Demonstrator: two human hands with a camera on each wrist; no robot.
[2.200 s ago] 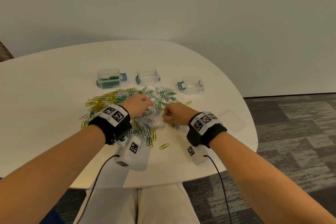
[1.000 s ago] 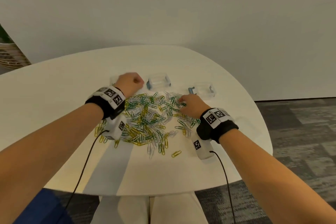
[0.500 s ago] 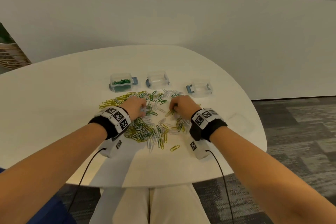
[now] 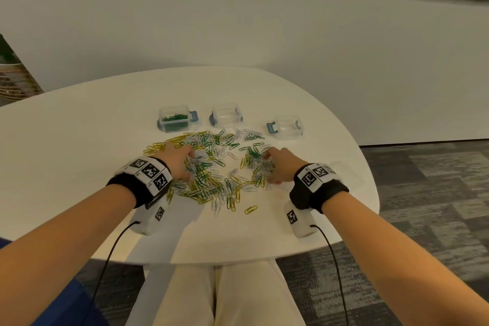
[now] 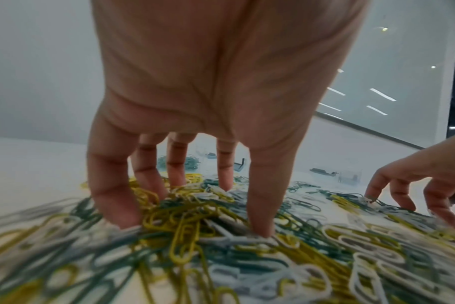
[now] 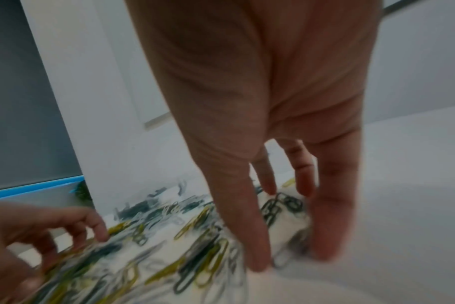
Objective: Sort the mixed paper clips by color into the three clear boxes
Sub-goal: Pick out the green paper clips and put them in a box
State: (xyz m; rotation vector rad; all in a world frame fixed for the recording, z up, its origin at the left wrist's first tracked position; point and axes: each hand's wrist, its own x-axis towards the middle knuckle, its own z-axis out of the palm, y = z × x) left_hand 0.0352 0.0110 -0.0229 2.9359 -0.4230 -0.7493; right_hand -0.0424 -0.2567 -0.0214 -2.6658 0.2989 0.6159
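- Landmark: the paper clip pile [image 4: 211, 167], green, yellow and white mixed, spread across the middle of the white table [image 4: 79, 140].
- Beyond the pile stand three clear boxes in a row. The left box [image 4: 174, 120] holds green clips; the middle box [image 4: 227, 114] and the right box [image 4: 287, 126] look empty.
- Left hand [image 4: 177, 160] sits on the pile's left part. Fingers [image 5: 260, 205] spread, tips planted down among the clips — pressing and raking, nothing pinched that I can see.
- Right hand [image 4: 281, 164] is on the pile's right part, fingers [image 6: 255, 236] extended down and spread over a small cluster. That wrist view is blurred; no firm pinch visible.
- Judgement: sorting is early, with most clips still unsorted.
- Risks: clips interlock, so lifting one may drag a wrong colour along into a box.
- Raking outward could push strays toward the near table edge — one yellow clip [image 4: 250, 209] already lies apart on the near side.
- White clips on a white table are easy to overlook.
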